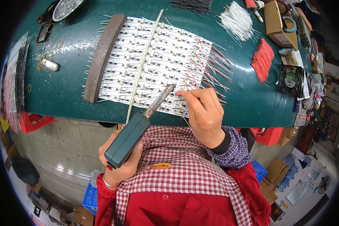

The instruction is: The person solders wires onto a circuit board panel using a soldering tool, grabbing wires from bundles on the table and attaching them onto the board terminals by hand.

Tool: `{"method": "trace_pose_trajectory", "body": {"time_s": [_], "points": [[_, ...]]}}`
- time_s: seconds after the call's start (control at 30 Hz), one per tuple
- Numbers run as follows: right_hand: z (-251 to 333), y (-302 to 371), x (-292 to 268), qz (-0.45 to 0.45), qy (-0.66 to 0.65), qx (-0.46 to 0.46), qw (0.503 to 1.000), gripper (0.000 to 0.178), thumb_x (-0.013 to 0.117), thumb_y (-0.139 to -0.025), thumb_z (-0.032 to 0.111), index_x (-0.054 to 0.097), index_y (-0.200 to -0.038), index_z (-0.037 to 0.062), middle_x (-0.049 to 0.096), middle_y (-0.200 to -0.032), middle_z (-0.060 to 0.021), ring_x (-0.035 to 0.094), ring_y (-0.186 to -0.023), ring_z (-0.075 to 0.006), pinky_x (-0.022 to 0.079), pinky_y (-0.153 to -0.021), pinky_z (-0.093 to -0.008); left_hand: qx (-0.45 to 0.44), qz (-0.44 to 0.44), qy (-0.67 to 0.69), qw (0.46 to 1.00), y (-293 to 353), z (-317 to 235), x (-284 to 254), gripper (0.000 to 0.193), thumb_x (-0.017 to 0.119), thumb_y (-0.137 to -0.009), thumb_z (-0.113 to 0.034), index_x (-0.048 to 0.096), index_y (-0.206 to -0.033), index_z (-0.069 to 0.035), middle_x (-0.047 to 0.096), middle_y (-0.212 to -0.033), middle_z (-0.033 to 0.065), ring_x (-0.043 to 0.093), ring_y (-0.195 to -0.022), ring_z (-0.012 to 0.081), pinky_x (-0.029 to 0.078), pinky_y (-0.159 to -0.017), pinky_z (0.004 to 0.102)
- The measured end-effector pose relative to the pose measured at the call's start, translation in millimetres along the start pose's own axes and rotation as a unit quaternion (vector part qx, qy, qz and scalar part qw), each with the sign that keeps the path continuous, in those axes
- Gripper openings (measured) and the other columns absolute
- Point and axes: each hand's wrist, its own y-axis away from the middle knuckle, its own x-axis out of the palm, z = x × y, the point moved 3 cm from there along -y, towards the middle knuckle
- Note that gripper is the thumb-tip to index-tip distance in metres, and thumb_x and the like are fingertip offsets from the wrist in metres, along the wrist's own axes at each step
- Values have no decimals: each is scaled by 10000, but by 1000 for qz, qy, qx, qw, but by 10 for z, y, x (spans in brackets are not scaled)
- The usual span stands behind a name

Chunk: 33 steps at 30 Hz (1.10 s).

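My left hand (118, 158) is wrapped round a soldering iron (129, 138) with a dark green body, its metal tip pointing up and to the right. The tip is over a white sheet of small circuit boards (164, 60), close to my right hand (205, 113). My right fingers are pinched on a short red wire (179, 92) at the sheet's near right part. Red and white wires stick out along the right side of the sheet. A thin pale strip (145, 56) crosses the boards, its lower end near my left hand.
A brown bar (104, 56) lies on the sheet's left edge. Bundles of white wires (236, 20) and red wires (263, 59) lie at the right, near a fan (291, 81) and a cardboard box (280, 26). A metal bowl (66, 8) and rubber bands (60, 43) are far left.
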Motion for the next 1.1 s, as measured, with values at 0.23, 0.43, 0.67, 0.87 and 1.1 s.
{"method": "trace_pose_trajectory", "body": {"time_s": [0.23, 0.43, 0.67, 0.87, 1.1], "points": [[7, 8, 12, 13, -4, 6, 1000, 278, 713, -744, -66, 694, -1019, -28, 584, -900, -100, 566, -761, -240, 486, -630, -339, 12, 17, -24, 1000, -3, -38, -2, 263, 761, -758, 5, 723, -1008, 79, 712, -989, 227, 740, -842, 324, 594, -743, 362], [26, 21, 18, 13, -3, 15, 1000, 321, 710, -735, -82, 683, -1049, -21, 579, -914, -102, 569, -771, -243, 493, -642, -338, 26, 20, -26, 999, 7, -33, -6, 252, 762, -757, 1, 726, -995, 75, 714, -990, 221, 740, -833, 317, 597, -733, 364], [40, 26, 21, 19, -2, 23, 1000, 329, 692, -740, -99, 676, -1057, -11, 568, -918, -101, 572, -787, -245, 498, -651, -339, 11, 20, -17, 1000, 13, -26, -3, 243, 763, -761, 0, 727, -991, 71, 715, -990, 213, 739, -820, 304, 594, -728, 354], [33, 30, 23, 19, -10, 23, 1000, 324, 691, -748, -100, 675, -1059, -10, 574, -923, -105, 577, -784, -247, 503, -653, -337, 19, 23, -23, 999, 6, -42, -1, 245, 764, -766, -1, 722, -995, 75, 711, -980, 213, 736, -811, 307, 591, -727, 355], [21, 18, 15, 9, -23, 30, 999, 309, 708, -745, -95, 675, -1041, -13, 578, -917, -111, 589, -785, -249, 508, -643, -335, 25, 29, -35, 999, -4, -58, -5, 244, 766, -767, -1, 720, -993, 76, 710, -973, 211, 735, -806, 308, 588, -720, 351]]}}
